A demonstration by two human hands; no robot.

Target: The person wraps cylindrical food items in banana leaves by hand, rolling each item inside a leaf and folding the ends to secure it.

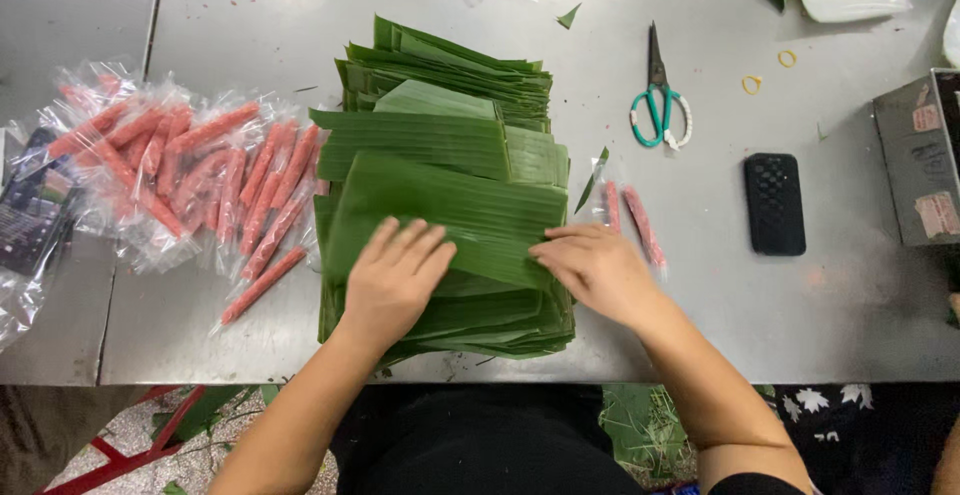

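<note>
— What does the head view show?
— Left hand [392,280] lies flat, grip open, on the top leaf [445,210] of a stack on the tabletop [850,305].
— And the right hand [597,270]?
— Open too, fingertips pressing that leaf's edge, near two wrapped sausages [630,217].

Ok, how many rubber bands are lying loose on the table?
2. One yellow rubber band lies just right of the scissors; the other yellow band is slightly up and right of it. More could be hidden under the leaves.

Head view, steeply down, close.
</note>
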